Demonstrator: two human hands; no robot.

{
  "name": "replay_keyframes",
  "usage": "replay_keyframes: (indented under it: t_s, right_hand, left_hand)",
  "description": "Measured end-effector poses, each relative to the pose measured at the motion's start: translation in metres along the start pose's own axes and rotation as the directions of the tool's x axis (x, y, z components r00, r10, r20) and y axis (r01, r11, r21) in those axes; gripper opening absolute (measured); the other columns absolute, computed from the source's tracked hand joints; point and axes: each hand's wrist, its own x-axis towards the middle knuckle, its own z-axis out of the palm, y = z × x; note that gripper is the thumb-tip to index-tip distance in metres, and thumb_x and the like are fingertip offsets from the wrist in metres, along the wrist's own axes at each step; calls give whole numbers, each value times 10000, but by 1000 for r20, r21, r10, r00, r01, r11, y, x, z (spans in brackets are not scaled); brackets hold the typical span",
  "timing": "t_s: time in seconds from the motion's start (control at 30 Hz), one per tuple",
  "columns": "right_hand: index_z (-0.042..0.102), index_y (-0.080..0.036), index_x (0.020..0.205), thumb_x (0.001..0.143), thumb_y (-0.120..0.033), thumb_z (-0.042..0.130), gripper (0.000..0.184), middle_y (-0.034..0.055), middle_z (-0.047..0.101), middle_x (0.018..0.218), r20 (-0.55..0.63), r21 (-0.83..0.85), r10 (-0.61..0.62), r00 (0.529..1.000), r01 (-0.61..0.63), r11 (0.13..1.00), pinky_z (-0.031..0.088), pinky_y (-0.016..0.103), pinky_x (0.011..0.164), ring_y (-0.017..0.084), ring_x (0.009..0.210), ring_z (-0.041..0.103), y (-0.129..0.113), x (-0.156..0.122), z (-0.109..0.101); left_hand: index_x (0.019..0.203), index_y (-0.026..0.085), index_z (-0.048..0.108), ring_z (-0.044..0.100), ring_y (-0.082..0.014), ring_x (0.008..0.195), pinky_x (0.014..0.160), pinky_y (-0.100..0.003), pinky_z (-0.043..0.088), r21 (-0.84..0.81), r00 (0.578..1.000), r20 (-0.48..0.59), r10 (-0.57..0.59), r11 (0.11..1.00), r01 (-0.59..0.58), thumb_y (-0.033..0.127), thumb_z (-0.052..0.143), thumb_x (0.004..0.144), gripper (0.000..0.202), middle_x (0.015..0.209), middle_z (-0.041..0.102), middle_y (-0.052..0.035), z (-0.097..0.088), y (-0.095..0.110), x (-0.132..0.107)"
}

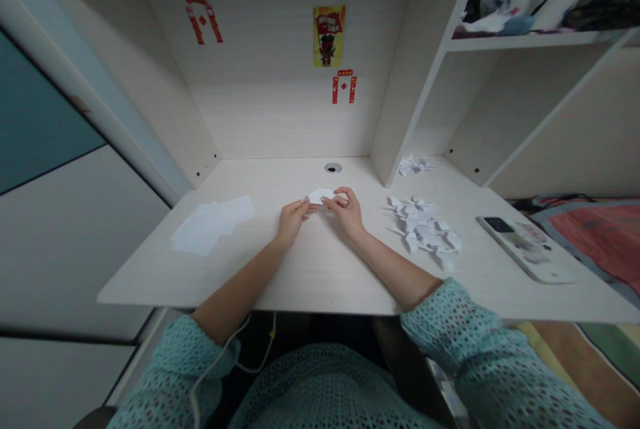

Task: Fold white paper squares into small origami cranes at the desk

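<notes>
Between my two hands, just above the middle of the desk, is a small folded piece of white paper point(321, 196). My left hand point(294, 219) pinches its left end between thumb and fingers. On the right end, the thumb and index finger of my right hand point(347, 209) close on the paper, and a ring shows on one finger. Loose white sheets point(213, 223) lie overlapping to the left of my hands. To the right is a cluster of folded white paper pieces point(425, 225). A smaller group of folded papers point(414, 165) sits behind it, by the upright panel.
A phone in a pale case point(525, 249) lies at the desk's right. The desk point(320, 282) has a cable hole point(333, 167) at the back. An upright divider point(425, 75) and a loaded shelf point(525, 41) rise on the right. A white cable point(215, 359) hangs near my left forearm.
</notes>
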Motion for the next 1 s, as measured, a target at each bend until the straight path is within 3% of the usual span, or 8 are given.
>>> replay_keyframes:
  t_s: [0.2, 0.7, 0.83, 1.0]
  right_hand:
    - [474, -251, 1119, 559, -368, 753, 637, -72, 567, 671, 33, -62, 7, 999, -5, 998, 422, 232, 605, 94, 580, 536, 3, 1, -1]
    - [597, -247, 1081, 593, -350, 751, 522, 21, 587, 1064, 228, -158, -82, 970, 120, 980, 446, 235, 632, 89, 661, 540, -1, 3, -2]
    - [574, -245, 1153, 682, -417, 672, 511, 17, 615, 941, 214, -186, -45, 976, 86, 979, 462, 261, 669, 117, 679, 572, 2, 5, -4]
    - [665, -211, 1009, 679, -426, 660, 393, 22, 662, 851, 151, -254, -37, 988, 75, 964, 442, 261, 636, 126, 639, 561, 6, 8, -8]
  left_hand:
    - [855, 163, 697, 642, -205, 789, 613, -266, 416, 36, 999, -37, 20, 999, -19, 601, 551, 737, 476, 908, 709, -97, -2, -2, 0]
    - [876, 164, 687, 635, -186, 779, 599, -253, 406, -56, 991, -131, 22, 998, -30, 538, 600, 719, 415, 886, 697, -83, -4, -2, 1]
    - [870, 165, 684, 626, -182, 763, 597, -253, 405, 2, 989, -138, 51, 999, -52, 540, 587, 725, 413, 843, 700, -71, -4, 1, -1]
    - [851, 167, 691, 619, -180, 741, 593, -258, 399, 31, 987, -134, 83, 996, -80, 516, 590, 730, 383, 803, 698, -63, -3, 3, -2]
